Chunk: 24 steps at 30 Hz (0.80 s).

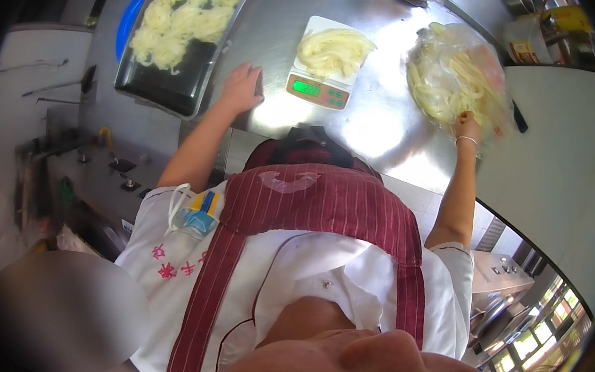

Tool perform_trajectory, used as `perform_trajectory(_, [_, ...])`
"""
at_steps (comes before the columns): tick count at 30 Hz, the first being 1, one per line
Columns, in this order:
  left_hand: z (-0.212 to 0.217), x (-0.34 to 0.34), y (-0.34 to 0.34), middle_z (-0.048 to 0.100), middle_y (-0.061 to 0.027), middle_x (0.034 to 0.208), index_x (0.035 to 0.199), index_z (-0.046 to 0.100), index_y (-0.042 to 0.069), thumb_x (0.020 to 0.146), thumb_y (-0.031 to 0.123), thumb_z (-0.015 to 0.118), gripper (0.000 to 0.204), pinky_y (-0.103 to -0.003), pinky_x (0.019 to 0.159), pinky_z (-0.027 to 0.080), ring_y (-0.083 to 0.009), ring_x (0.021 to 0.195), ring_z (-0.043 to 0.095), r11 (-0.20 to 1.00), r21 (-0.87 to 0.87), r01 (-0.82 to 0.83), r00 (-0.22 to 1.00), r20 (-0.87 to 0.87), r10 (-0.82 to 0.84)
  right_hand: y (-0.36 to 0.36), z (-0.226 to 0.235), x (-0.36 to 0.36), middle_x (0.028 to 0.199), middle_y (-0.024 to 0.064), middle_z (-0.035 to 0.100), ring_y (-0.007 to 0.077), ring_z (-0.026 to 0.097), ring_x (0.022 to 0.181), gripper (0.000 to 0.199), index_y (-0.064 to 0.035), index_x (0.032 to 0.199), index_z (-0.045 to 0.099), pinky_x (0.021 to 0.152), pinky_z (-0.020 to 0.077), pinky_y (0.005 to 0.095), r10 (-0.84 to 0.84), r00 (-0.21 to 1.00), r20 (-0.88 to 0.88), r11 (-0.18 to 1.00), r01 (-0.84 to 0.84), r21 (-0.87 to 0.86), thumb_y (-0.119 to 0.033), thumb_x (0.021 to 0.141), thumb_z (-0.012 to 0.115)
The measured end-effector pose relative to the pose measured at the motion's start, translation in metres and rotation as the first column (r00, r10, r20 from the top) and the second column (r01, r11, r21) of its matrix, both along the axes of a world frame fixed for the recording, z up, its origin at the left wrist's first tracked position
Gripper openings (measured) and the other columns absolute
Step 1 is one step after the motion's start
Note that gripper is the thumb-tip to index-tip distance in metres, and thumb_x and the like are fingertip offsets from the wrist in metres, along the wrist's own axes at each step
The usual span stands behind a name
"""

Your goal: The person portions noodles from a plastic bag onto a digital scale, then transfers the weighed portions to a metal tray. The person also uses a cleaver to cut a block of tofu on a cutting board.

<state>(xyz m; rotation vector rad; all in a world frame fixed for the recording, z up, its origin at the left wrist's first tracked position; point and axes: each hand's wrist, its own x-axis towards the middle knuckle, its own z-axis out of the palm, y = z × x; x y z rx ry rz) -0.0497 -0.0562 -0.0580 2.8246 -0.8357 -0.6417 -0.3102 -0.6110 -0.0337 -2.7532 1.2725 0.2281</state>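
Note:
A pile of pale wide noodles (332, 52) lies on a small white kitchen scale (317, 92) with a lit green display. My left hand (242, 88) rests on the metal table to the left of the scale, its fingers stretched out and nothing in them. On the right, a clear plastic bag (428, 39) spreads around more loose noodles (459, 87). My right hand (466, 124) is at the near edge of that bag, fingers closed on some noodles; how many it grips is hidden.
A black tray (160, 86) with several portions of noodles stands at the left, partly over a blue round container (126, 26). A dark handle (519, 118) shows right of the bag. Tubs (532, 44) stand at the far right. The steel table's (379, 122) near edge is before me.

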Motion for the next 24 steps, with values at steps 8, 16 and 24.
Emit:
perform_trajectory(8, [0.005, -0.003, 0.0, 0.027, -0.016, 0.147, 0.138, 0.038, 0.014, 0.066, 0.028, 0.077, 0.083, -0.046, 0.107, 0.031, -0.0333, 0.137, 0.025, 1.0, -0.001, -0.023, 1.0, -0.017, 0.023, 0.011, 0.012, 0.008, 0.088, 0.0169, 0.067, 0.0352, 0.065, 0.084, 0.022, -0.0103, 0.098, 0.064, 0.076, 0.0508, 0.0435, 0.069, 0.997, 0.03, 0.993, -0.066, -0.096, -0.025, 0.082, 0.059])
perform_trajectory(16, [0.007, 0.0, -0.004, 0.026, -0.0153, 0.148, 0.138, 0.037, 0.014, 0.066, 0.028, 0.077, 0.084, -0.047, 0.107, 0.031, -0.0325, 0.137, 0.024, 0.999, -0.014, -0.03, 0.998, -0.051, 0.029, -0.015, 0.01, -0.003, 0.08, 0.0113, 0.067, 0.025, 0.065, 0.072, 0.022, -0.0099, 0.092, 0.064, 0.067, 0.0509, 0.0355, 0.057, 0.99, 0.131, 0.996, -0.065, 0.063, -0.03, 0.083, 0.064])
perform_trajectory(24, [0.006, 0.0, -0.003, 0.026, -0.0152, 0.148, 0.139, 0.036, 0.013, 0.066, 0.028, 0.077, 0.085, -0.047, 0.108, 0.031, -0.0331, 0.137, 0.025, 0.999, 0.041, -0.017, 0.999, -0.044, 0.019, -0.025, 0.104, -0.016, 0.075, -0.002, 0.06, 0.0055, 0.055, 0.066, 0.012, -0.009, 0.091, 0.062, 0.057, 0.0451, 0.0204, -0.371, 0.585, 0.721, 0.773, -0.236, 0.589, -0.021, 0.09, 0.063])
